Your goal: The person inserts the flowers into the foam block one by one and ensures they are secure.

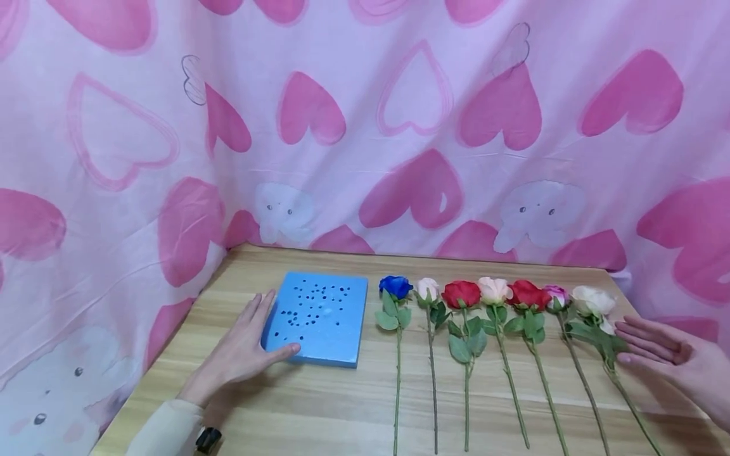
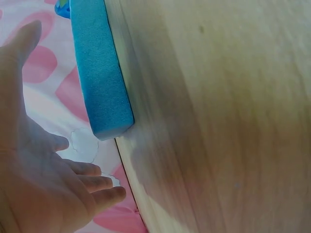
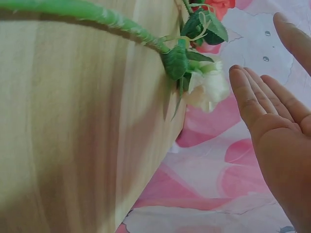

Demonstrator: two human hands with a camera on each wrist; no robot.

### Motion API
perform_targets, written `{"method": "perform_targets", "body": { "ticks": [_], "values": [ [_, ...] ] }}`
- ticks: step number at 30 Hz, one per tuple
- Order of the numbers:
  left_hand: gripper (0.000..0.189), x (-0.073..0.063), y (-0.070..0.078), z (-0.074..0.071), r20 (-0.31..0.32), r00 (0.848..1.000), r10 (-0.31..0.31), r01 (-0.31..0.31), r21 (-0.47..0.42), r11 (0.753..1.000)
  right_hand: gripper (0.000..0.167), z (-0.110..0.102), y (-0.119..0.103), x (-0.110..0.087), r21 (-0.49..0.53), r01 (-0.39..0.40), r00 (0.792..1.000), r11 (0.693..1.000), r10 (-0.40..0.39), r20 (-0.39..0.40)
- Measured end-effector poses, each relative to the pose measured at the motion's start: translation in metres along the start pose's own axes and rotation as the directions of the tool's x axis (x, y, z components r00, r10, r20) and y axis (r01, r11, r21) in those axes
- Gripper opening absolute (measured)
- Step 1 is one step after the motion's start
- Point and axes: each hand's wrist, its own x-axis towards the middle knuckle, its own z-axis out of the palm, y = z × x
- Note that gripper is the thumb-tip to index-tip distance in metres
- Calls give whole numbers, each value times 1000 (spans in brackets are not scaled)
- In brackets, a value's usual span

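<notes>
Blue foam board (image 1: 325, 328), dotted with holes, lies just beside the left hand (image 1: 245, 345), which is spread wide, while the right hand (image 1: 681, 361), fingers straight, is beside a white rose (image 1: 593, 301). Six other roses (image 1: 462, 294) lie between that rose and the board on a wooden table (image 1: 342, 405), backed by a pink heart-print curtain (image 1: 331, 183).

The block (image 1: 319, 316) is blue, two flowers (image 1: 461, 294) red, the cloth (image 1: 353, 171) pink-hearted.

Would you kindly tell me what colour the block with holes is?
The block is blue; it shows best in the head view.
</notes>
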Motion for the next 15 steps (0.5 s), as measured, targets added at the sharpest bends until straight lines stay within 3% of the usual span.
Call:
{"method": "perform_targets", "body": {
  "ticks": [3, 4, 7, 10, 13, 15],
  "values": [
    [131, 3, -1, 1, 7, 1000, -7, 7, -2, 1000, 57, -6, -2, -2, 297, -81, 995, 951, 60, 81],
    [131, 4, -1, 1, 9, 1000, -9, 9, -3, 1000, 62, -6, -1, -3, 201, -56, 998, 978, 46, 53],
    [131, 4, -2, 2, 17, 1000, -11, 11, -8, 1000, 65, -7, 1, -4, 13, -3, 1000, 1000, 3, -25],
    [131, 3, -2, 3, 25, 1000, -9, 10, -18, 1000, 72, -7, 3, -7, -205, 18, 991, 979, -45, -128],
    [131, 2, -3, 5, 35, 999, -10, 11, -25, 1000, 74, -7, 6, -9, -314, 11, 980, 949, -73, -185],
    [131, 2, -3, 6, 40, 999, -9, 10, -29, 1000, 74, -8, 8, -11, -321, 8, 977, 947, -76, -202]
  ]
}}
